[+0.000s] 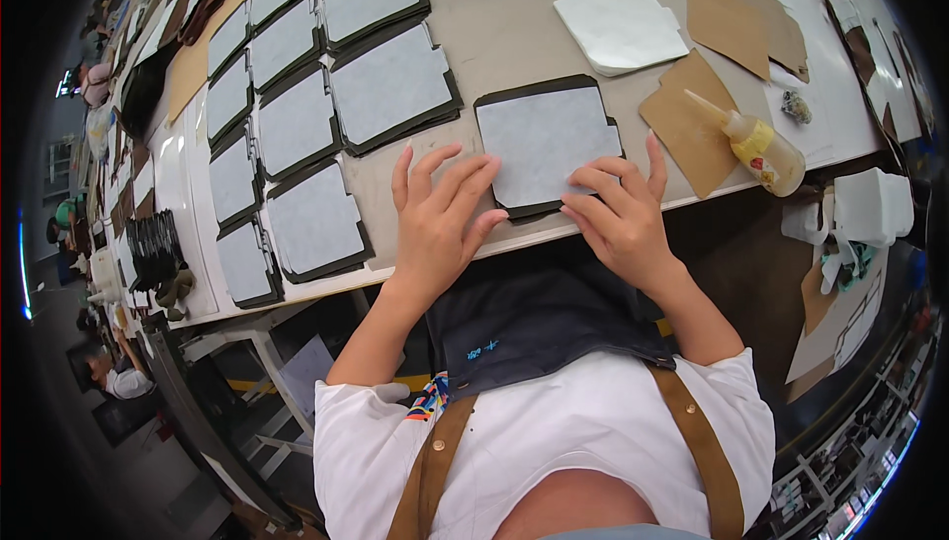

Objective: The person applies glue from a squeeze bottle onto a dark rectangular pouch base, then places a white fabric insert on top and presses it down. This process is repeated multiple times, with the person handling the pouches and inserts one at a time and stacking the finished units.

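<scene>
In front of me, by the table's near edge, lies a dark panel with a pale sheet [539,135] on its top face; its dark border shows along the far and near sides. My left hand [442,214] is at its lower left corner, fingers spread, the thumb and fingertips at the edge. Over its lower right part rests my right hand [625,212], with bent, parted fingers and the tips on the pale sheet and its edge. Neither hand grips anything that I can see.
Rows of similar sheet-topped dark panels [386,85] cover the table's left side. To the right are a stack of white sheets [618,26], brown cardboard pieces [727,21] and a yellow-labelled glue bottle [766,155] lying tilted. A white plastic container [870,206] stands beyond the table's right edge.
</scene>
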A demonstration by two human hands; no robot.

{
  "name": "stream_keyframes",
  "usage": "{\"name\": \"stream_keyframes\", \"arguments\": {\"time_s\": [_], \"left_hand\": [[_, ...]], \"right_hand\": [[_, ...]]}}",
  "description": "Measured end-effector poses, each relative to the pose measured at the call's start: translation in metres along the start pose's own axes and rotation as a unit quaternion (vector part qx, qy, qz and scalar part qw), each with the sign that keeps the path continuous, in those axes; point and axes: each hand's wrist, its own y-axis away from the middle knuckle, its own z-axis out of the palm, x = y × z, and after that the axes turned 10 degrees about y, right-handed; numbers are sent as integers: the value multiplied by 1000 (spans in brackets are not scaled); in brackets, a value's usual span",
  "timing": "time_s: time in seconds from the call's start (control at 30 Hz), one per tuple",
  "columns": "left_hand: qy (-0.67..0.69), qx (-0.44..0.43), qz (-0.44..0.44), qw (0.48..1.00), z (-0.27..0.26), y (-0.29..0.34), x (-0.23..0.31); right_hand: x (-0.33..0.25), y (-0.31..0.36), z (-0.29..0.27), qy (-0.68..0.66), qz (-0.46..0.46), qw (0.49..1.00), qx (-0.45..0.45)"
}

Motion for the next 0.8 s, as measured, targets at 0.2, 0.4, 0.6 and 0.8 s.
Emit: {"name": "stream_keyframes", "arguments": {"time_s": [0.2,0.4,0.6,0.8], "left_hand": [[-7,30,28,999,0,-20,-6],[-20,33,18,999,4,-28,-7],[-14,43,22,999,4,-26,-8],[-3,48,11,999,6,-23,-9]], "right_hand": [[1,5,2,-8,6,1000,-7],[19,-1,-12,38,71,995,-65],[37,6,-16,92,100,990,-34],[23,4,-19,-21,78,997,-20]]}}
